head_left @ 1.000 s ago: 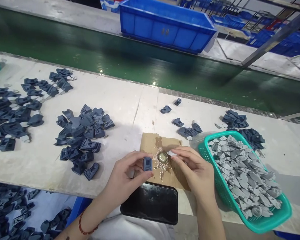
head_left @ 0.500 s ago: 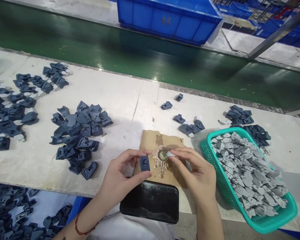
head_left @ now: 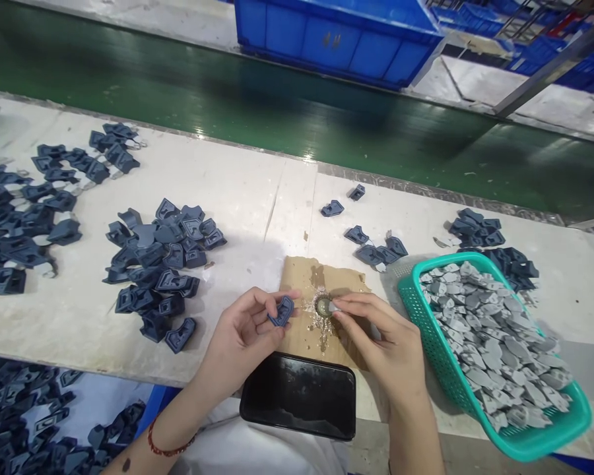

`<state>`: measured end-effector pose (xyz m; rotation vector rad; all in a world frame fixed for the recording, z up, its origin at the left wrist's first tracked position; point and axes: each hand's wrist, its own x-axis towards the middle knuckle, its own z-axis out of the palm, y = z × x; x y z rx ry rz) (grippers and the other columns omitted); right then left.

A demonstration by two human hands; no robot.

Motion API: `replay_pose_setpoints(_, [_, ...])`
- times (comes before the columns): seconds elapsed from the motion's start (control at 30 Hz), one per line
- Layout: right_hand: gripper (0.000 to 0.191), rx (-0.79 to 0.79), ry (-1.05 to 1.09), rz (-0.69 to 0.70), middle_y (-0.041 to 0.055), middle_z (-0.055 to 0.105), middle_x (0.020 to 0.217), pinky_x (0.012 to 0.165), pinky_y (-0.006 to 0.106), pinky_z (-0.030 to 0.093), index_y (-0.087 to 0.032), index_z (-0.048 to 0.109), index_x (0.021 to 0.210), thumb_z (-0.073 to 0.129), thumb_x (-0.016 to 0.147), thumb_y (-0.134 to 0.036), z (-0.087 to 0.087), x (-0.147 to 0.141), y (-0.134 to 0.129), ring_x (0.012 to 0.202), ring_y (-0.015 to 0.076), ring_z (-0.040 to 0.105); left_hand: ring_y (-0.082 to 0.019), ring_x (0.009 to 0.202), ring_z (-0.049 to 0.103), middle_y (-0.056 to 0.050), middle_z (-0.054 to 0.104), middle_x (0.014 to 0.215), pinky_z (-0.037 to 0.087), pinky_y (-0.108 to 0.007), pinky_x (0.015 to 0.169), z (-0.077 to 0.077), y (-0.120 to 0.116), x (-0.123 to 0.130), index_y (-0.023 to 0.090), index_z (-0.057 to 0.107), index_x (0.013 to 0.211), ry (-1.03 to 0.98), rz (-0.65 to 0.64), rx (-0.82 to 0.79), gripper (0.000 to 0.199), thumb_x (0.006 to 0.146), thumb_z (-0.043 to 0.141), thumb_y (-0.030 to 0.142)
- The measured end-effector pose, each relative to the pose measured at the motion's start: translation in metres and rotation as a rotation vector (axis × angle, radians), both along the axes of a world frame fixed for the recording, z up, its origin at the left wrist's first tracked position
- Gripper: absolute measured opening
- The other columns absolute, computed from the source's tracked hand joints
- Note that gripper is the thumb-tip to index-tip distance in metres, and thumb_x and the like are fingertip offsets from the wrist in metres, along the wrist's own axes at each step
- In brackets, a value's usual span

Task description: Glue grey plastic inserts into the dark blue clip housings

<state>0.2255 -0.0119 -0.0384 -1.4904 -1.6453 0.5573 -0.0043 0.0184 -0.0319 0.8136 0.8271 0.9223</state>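
Between the fingers of my left hand [head_left: 247,330] is a dark blue plastic part [head_left: 281,311], its recessed face turned up. My right hand [head_left: 383,333] pinches a small light grey piece [head_left: 333,307] at the rim of a small round dish [head_left: 323,305] of clear liquid. That dish sits on a piece of brown cardboard [head_left: 297,277] wetted with splashes. Just below the cardboard lies a black phone [head_left: 299,399], screen up. Right of my right hand stands a green basket [head_left: 438,356] heaped with grey pieces [head_left: 490,343].
Piles of dark blue parts [head_left: 163,257] cover the left of the white table [head_left: 242,198]; more lie at the right [head_left: 475,227]. A blue bin [head_left: 336,46] stands beyond the green belt [head_left: 257,105]. Below the table's left edge are many more blue parts [head_left: 10,415].
My left hand has turned the dark blue part, so its recessed face now shows at a slant. The grey piece in my right hand stays near the dish. The view has shifted slightly.
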Motion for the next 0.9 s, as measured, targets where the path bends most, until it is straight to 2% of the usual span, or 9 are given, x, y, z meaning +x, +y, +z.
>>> replay_pose_setpoints(0.07, [0.011, -0.008, 0.01, -0.025, 0.0048, 0.08, 0.1, 0.086, 0.034, 0.063, -0.025, 0.081, 0.099, 0.073, 0.096, -0.018, -0.0002, 0.001, -0.0014, 0.093, 0.02, 0.076, -0.019, 0.115, 0.076, -0.011, 0.077, 0.132, 0.059, -0.025, 0.097, 0.0003, -0.0002, 0.0002, 0.02, 0.058, 0.083, -0.01, -0.015, -0.032, 0.028, 0.088, 0.085, 0.027])
replay_pose_setpoints(0.2, [0.01, -0.019, 0.015, -0.019, 0.0047, 0.08, 0.1, 0.086, 0.034, 0.063, -0.025, 0.081, 0.098, 0.073, 0.095, -0.019, -0.0005, 0.0012, -0.0025, 0.093, 0.0201, 0.076, -0.021, 0.114, 0.075, -0.009, 0.074, 0.135, 0.062, -0.024, 0.082, -0.0001, -0.0006, 0.0001, 0.021, 0.061, 0.087, -0.037, -0.051, -0.11, 0.028, 0.088, 0.085, 0.035])
replay_pose_setpoints(0.27, [0.01, -0.021, 0.004, -0.001, 0.0041, 0.08, 0.099, 0.086, 0.033, 0.063, -0.025, 0.081, 0.098, 0.073, 0.095, -0.019, -0.0006, 0.0008, -0.0021, 0.093, 0.0195, 0.076, -0.02, 0.112, 0.074, -0.009, 0.075, 0.134, 0.063, -0.023, 0.079, -0.0008, -0.0008, -0.0002, 0.02, 0.063, 0.087, -0.021, -0.042, -0.1, 0.026, 0.091, 0.082, 0.038])
replay_pose_setpoints(0.37, [0.01, -0.028, 0.017, -0.023, 0.0036, 0.08, 0.099, 0.087, 0.032, 0.062, -0.026, 0.081, 0.097, 0.074, 0.095, -0.019, -0.0008, 0.0012, -0.002, 0.093, 0.0188, 0.076, -0.018, 0.111, 0.073, -0.009, 0.076, 0.129, 0.062, -0.021, 0.08, -0.0022, -0.0009, 0.0005, 0.02, 0.064, 0.085, 0.006, -0.014, -0.044, 0.023, 0.096, 0.077, 0.036])
replay_pose_setpoints(0.43, [0.009, -0.023, 0.048, -0.066, 0.0043, 0.079, 0.099, 0.086, 0.033, 0.062, -0.026, 0.081, 0.097, 0.075, 0.095, -0.02, -0.0014, 0.0022, -0.0025, 0.093, 0.0194, 0.075, -0.016, 0.107, 0.074, -0.007, 0.079, 0.122, 0.061, -0.02, 0.082, -0.0028, -0.001, 0.0016, 0.022, 0.064, 0.095, -0.008, 0.015, -0.018, 0.018, 0.094, 0.08, 0.03])
replay_pose_setpoints(0.57, [0.006, -0.038, 0.127, -0.14, 0.007, 0.078, 0.097, 0.081, 0.035, 0.064, -0.025, 0.081, 0.094, 0.076, 0.094, -0.024, -0.0043, 0.0042, -0.0031, 0.096, 0.0224, 0.075, -0.014, 0.107, 0.075, -0.003, 0.08, 0.11, 0.059, -0.021, 0.09, -0.003, -0.0019, 0.0028, 0.025, 0.065, 0.111, 0.035, 0.039, 0.034, 0.024, 0.093, 0.079, 0.019])
replay_pose_setpoints(0.7, [0.006, -0.071, 0.169, -0.163, 0.0082, 0.078, 0.099, 0.08, 0.037, 0.065, -0.024, 0.081, 0.094, 0.077, 0.093, -0.027, -0.0082, 0.005, -0.0025, 0.098, 0.0241, 0.075, -0.016, 0.1, 0.075, -0.004, 0.079, 0.101, 0.059, -0.022, 0.086, -0.0024, -0.0028, 0.0028, 0.022, 0.071, 0.106, 0.121, 0.004, 0.009, 0.014, 0.093, 0.075, 0.02])
replay_pose_setpoints(0.9, [0.005, -0.087, 0.194, -0.165, 0.0075, 0.078, 0.1, 0.082, 0.035, 0.064, -0.025, 0.082, 0.095, 0.078, 0.092, -0.026, -0.0098, 0.0049, -0.0022, 0.1, 0.0232, 0.074, -0.017, 0.106, 0.075, -0.005, 0.081, 0.108, 0.057, -0.025, 0.096, -0.0007, -0.0035, 0.0052, 0.022, 0.071, 0.105, 0.215, -0.029, 0.067, 0.009, 0.096, 0.071, 0.025])
